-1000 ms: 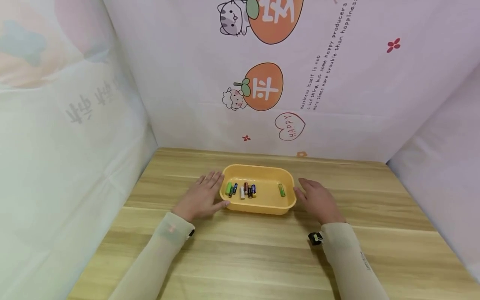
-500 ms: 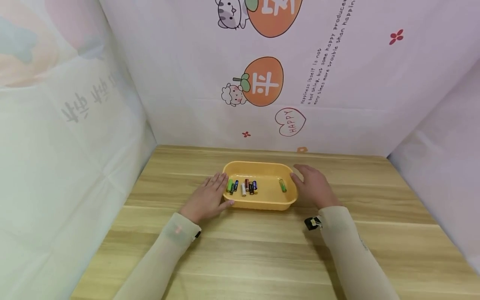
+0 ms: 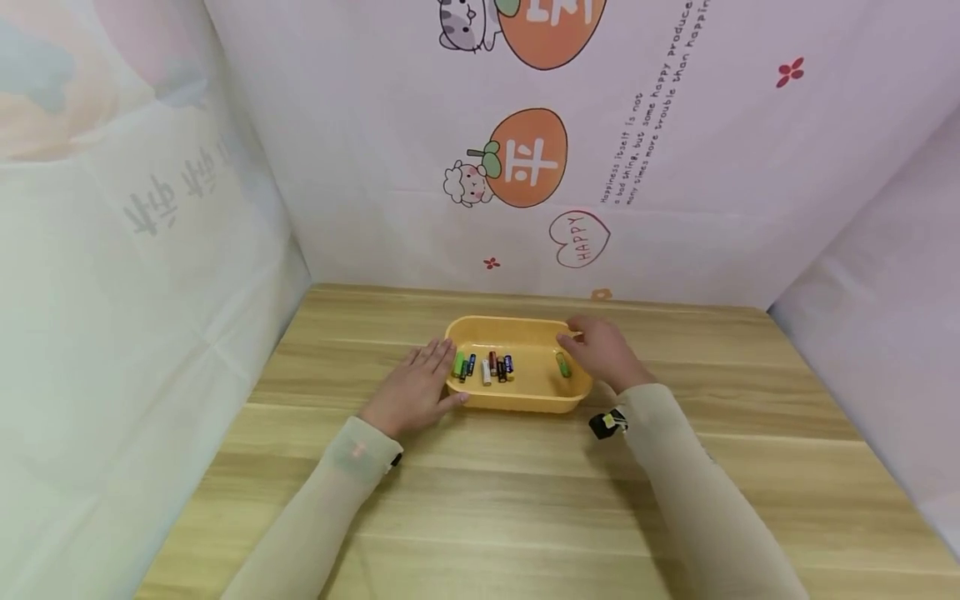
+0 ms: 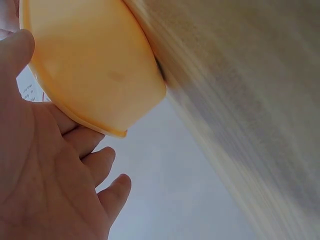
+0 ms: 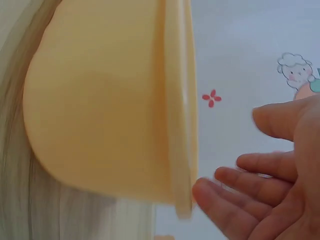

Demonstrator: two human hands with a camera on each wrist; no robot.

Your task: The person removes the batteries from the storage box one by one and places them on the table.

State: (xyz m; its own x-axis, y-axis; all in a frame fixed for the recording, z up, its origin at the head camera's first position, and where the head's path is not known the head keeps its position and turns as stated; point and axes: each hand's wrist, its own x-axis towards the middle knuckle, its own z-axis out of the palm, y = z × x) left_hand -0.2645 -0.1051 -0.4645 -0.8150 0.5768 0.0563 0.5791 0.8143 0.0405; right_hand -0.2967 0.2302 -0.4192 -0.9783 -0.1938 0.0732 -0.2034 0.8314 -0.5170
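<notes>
A yellow plastic basin (image 3: 536, 358) sits on the wooden table with several small batteries lying in it. At its left end are a bright green battery (image 3: 458, 364) and two darker ones. A white battery (image 3: 486, 372) lies in a cluster nearer the middle, and a lone green battery (image 3: 562, 365) lies at the right end. My left hand (image 3: 411, 390) rests against the left rim, fingers extended and thumb at the front corner. My right hand (image 3: 603, 354) hovers over the right rim near the lone battery, fingers loosely bent and holding nothing in the right wrist view.
The wood-grain table (image 3: 480, 500) extends in front of the basin and to both sides. A printed white cloth (image 3: 375, 167) stands behind it, and more cloth hangs at left and right. A small black device (image 3: 606, 423) is strapped at my right wrist.
My right hand has moved left and away from me, from beside the basin to over its right end. My left hand stays at the left rim. The batteries keep their places in the basin.
</notes>
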